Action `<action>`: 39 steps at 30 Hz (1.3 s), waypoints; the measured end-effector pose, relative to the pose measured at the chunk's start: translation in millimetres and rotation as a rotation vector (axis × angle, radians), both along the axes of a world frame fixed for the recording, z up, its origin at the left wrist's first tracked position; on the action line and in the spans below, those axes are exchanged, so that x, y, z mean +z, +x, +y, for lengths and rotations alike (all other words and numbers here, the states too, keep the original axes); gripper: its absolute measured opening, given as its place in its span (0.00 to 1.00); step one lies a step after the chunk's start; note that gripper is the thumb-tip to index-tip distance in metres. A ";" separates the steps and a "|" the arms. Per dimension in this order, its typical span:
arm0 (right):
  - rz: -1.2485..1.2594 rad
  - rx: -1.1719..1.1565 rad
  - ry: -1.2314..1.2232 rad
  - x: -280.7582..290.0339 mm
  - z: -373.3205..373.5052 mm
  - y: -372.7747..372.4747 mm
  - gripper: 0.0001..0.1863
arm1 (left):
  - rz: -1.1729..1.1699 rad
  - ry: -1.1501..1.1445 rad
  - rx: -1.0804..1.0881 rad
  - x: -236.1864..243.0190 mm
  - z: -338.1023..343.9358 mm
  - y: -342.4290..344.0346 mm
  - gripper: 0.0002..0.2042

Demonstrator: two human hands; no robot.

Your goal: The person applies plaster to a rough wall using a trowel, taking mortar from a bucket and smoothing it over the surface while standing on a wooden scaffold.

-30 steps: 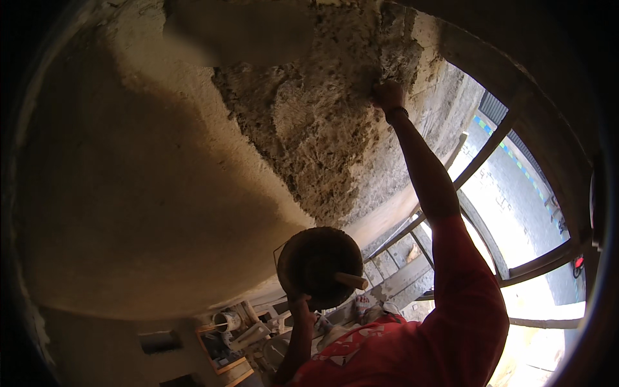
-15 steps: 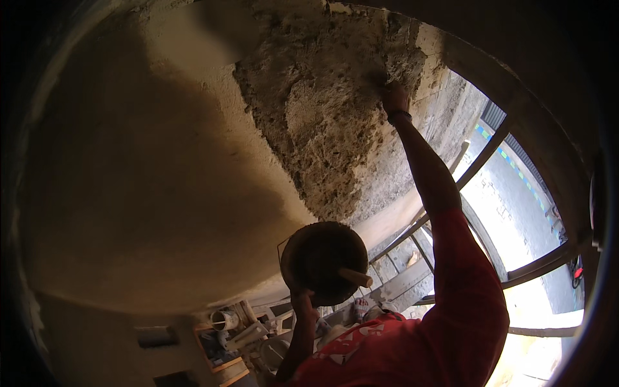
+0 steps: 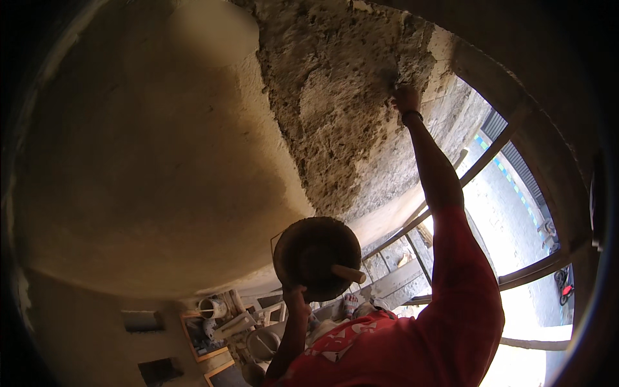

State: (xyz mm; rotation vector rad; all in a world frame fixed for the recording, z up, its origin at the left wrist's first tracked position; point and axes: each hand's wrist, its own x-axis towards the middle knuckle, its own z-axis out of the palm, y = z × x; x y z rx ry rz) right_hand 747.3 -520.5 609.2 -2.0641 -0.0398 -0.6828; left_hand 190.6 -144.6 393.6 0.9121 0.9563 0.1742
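My left hand [image 3: 296, 302] is closed on the near rim of a dark round bucket [image 3: 284, 277], whose mouth faces up toward me. A light wooden tool handle [image 3: 349, 274] sticks out over the bucket's right side; the rest of that tool is hidden in the dark inside. With the arm stretched high and a dark band on the wrist, my right hand [image 3: 406, 99] is at a rough, pitted patch of wall [image 3: 335, 116]. Its fingers look closed, and a dark blur lies just beyond them; what they hold cannot be made out.
Smooth plaster [image 3: 161, 161] covers the wall left of the rough patch. Below the right arm run bars of a metal railing [image 3: 419, 258], with a bright outdoor area [image 3: 516, 213] beyond. A white bucket [image 3: 211, 308] and assorted clutter lie far below at lower left.
The view has shifted slightly. The bucket, still in my left hand, appears a little further left and up. My right hand shows slightly lower and further right, still at the rough wall.
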 end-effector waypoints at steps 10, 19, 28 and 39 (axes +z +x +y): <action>-0.181 -0.030 -0.294 -21.5 -5.0 -5.1 0.11 | -0.035 0.029 -0.018 25.2 3.1 -2.5 0.24; -0.114 0.166 -0.119 -8.6 27.6 -59.2 0.08 | 0.011 0.128 -0.056 27.7 18.6 -6.6 0.23; 0.244 0.428 0.907 -5.9 25.9 -57.8 0.07 | -0.021 0.070 0.000 28.2 11.8 -2.1 0.22; -0.339 -0.347 0.032 -31.0 39.6 -71.6 0.12 | -0.022 0.101 -0.044 39.8 5.3 -1.8 0.21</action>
